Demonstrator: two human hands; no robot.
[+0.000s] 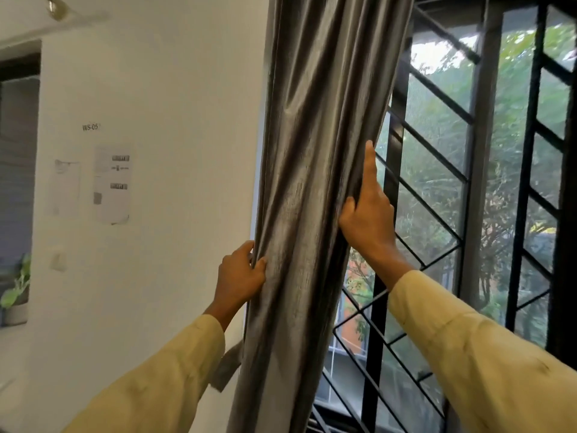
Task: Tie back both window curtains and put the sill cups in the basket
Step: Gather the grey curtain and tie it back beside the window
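— Where's the curtain?
— The grey curtain hangs bunched in one column down the centre of the frame, between the white wall on the left and the barred window on the right.
— And the hands?
— The left hand grips its left edge at lower centre, fingers curled round the fabric. The right hand, higher on the right edge, clutches the folds, forefinger straight up along the cloth.
— Anything else?
— A grey strap hangs just beside the curtain at lower left, and papers are stuck on the wall.

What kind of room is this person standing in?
Probably a workroom or office: printed notices under a WS-05 label on the white wall, beside a grey curtain and a grilled window.
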